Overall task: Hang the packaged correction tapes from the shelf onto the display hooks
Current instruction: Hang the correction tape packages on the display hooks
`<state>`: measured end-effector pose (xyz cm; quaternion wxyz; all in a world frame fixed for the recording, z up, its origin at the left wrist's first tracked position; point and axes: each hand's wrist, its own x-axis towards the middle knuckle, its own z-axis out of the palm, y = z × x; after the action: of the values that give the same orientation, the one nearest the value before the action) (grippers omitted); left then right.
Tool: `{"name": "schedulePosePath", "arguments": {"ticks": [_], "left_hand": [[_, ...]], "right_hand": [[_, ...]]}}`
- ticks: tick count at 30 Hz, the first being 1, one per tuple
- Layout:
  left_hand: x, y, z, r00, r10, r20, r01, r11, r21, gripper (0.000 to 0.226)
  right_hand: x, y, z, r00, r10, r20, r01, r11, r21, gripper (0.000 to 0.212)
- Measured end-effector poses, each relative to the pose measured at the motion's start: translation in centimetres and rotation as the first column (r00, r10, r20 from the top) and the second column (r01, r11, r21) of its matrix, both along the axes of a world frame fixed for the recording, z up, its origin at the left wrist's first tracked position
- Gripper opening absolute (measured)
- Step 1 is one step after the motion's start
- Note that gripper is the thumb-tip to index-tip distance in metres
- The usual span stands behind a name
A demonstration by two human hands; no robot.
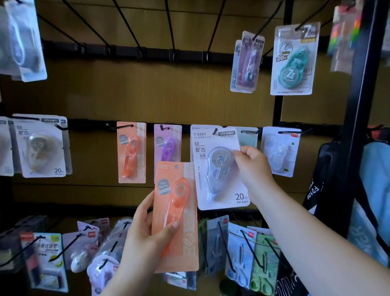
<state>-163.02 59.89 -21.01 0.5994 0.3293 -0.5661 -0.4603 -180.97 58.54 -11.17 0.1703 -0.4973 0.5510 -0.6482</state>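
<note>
White pack (213, 187) is on the mid row, with a hook (215, 131) tip showing at its hang hole. Can't tell if it's fully seated. Right hand (253, 165) pinches its right edge with fingers on the blister, probably to leave the top free to slide along the hook.

Orange pack (177, 215) is just left of the white pack and lower, upright, hole end up. Looks like next in queue. Left hand (142, 235) grips it low, thumb across the front, fingers behind.

Left of the white pack is a purple pack (168, 144), then a hung orange pack (131, 152), likely the slot for the held one. Up and right of the white pack, a teal pack (294, 60) hangs on the top row.
</note>
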Motion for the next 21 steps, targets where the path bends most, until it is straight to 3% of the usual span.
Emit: {"name": "schedulePosePath", "arguments": {"ticks": [5,8,11,14,17,21], "left_hand": [[0.2,-0.6,-0.5,1.0,0.017,0.013,-0.018,1.0,0.011,0.056],[1.0,-1.2,-0.7,0.999,0.047,0.011,-0.048,0.998,0.034,0.058],[2.1,-1.7,-0.6,0.998,0.069,0.008,-0.07,0.996,0.047,0.057],[3.0,-2.1,-0.5,0.994,0.106,0.017,-0.107,0.993,0.053,0.061],[3.4,-2.3,-0.5,0.994,0.112,0.018,-0.113,0.991,0.068,0.062],[3.5,-2.4,-0.8,0.994,0.111,0.02,-0.113,0.99,0.082,0.062]], "right_hand": [[0.0,-2.7,0.2,0.999,-0.035,-0.003,0.035,0.999,0.013,0.01],[0.1,-4.9,0.4,0.997,-0.082,0.0,0.082,0.997,0.016,0.021],[0.1,-7.0,0.4,0.993,-0.117,-0.014,0.117,0.991,0.059,0.017],[0.0,-8.5,0.2,0.979,-0.195,-0.058,0.2,0.977,0.079,0.031],[0.4,-8.8,-0.1,0.963,-0.269,0.01,0.268,0.963,0.037,0.014],[1.4,-7.4,-1.7,0.981,-0.152,0.121,0.156,0.987,-0.025,0.032]]}}
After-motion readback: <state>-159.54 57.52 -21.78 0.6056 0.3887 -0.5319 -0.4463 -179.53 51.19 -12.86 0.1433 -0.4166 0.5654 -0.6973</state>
